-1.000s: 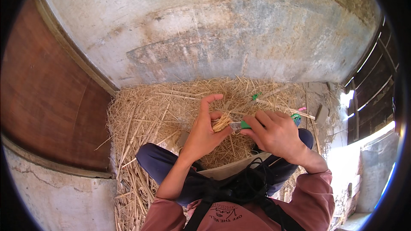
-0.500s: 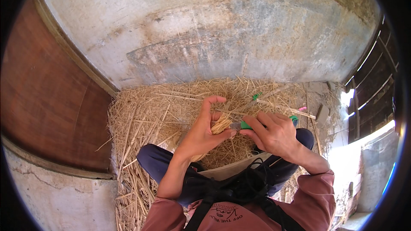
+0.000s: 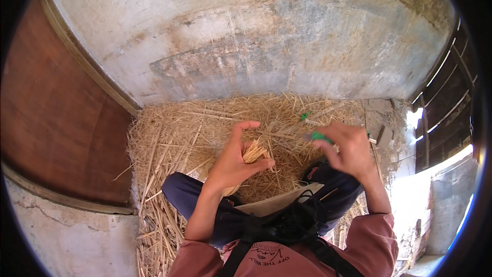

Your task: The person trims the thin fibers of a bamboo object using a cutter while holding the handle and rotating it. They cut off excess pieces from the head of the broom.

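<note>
My left hand (image 3: 233,161) is wrapped round a bundle of straw (image 3: 254,152); its cut ends show between the thumb and fingers, and the index finger is lifted away. Below the wrist, more of the bundle's pale stalks come out. Off to the right, apart from the bundle, my right hand (image 3: 351,150) grips a green-handled knife (image 3: 320,137). A short grey blade points left toward the straw. Motion blurs the right hand a little, and the handle's rear end is mostly hidden behind the fingers.
Loose straw (image 3: 174,128) covers the floor around my bent legs. A pale concrete wall (image 3: 246,46) rises ahead, and a brown wooden panel (image 3: 61,113) stands left. Farther off lies a small green object (image 3: 305,116). A grey block (image 3: 385,136) sits at right.
My right hand has drawn the knife away from the straw, to the right. The left hand has shifted slightly left and down, still holding the bundle.
</note>
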A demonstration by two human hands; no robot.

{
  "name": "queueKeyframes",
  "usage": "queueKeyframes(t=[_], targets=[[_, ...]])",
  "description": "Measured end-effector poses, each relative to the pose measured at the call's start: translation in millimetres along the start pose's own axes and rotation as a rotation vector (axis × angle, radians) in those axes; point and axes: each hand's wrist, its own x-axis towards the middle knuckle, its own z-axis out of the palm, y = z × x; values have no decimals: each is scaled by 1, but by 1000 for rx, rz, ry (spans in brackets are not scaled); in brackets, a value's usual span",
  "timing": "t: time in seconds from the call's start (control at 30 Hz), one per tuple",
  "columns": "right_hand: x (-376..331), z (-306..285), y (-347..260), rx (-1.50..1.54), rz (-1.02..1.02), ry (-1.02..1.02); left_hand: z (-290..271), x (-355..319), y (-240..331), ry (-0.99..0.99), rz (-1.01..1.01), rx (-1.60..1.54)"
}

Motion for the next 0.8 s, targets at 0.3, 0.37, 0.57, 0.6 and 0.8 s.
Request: queueKeyframes(t=[0.3,0.37,0.57,0.6,0.8], targets=[[3,25,-48,-5,-119,-82,8,1,-3,41,-22,84],[3,30,-48,-20,-123,-98,9,0,-3,24,-7,40],[8,35,-51,-80,-129,-93,10,0,-1,20,-18,26],[8,36,-52,-87,-127,-87,10,1,-2,20,-22,28],[7,39,-52,-87,-98,-85,7,3,-4,-8,-31,46]])
